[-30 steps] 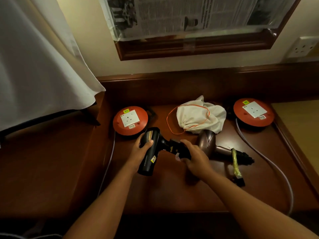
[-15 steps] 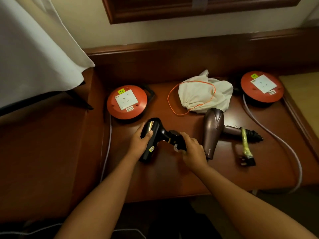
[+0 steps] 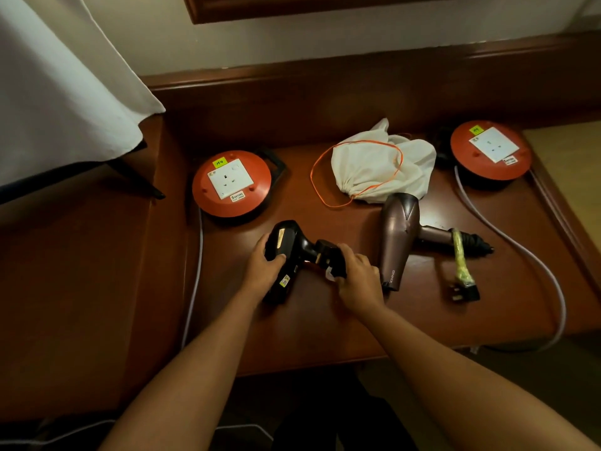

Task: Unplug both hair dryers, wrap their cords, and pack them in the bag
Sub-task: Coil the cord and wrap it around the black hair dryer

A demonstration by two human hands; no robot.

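Observation:
A black hair dryer (image 3: 287,247) lies low over the wooden desk (image 3: 422,314). My left hand (image 3: 263,270) grips its barrel. My right hand (image 3: 357,278) grips its handle, where the black cord and plug (image 3: 327,255) are bundled. To the right a bronze hair dryer (image 3: 398,232) lies on the desk, its cord wound round the handle, with a yellow tie (image 3: 460,255) and its plug (image 3: 463,291) lying loose. Behind them sits a white drawstring bag (image 3: 374,170) with an orange cord (image 3: 320,177).
Two orange extension reels stand on the desk, one at the left (image 3: 231,183) and one at the back right (image 3: 491,151), both sockets with nothing plugged in. Their pale cables (image 3: 536,265) trail over the front edge. A white curtain (image 3: 65,86) hangs at the left.
The camera has tilted down, so everything sits higher in view. Both hands keep their hold on the black hair dryer, which has scarcely moved on the desk.

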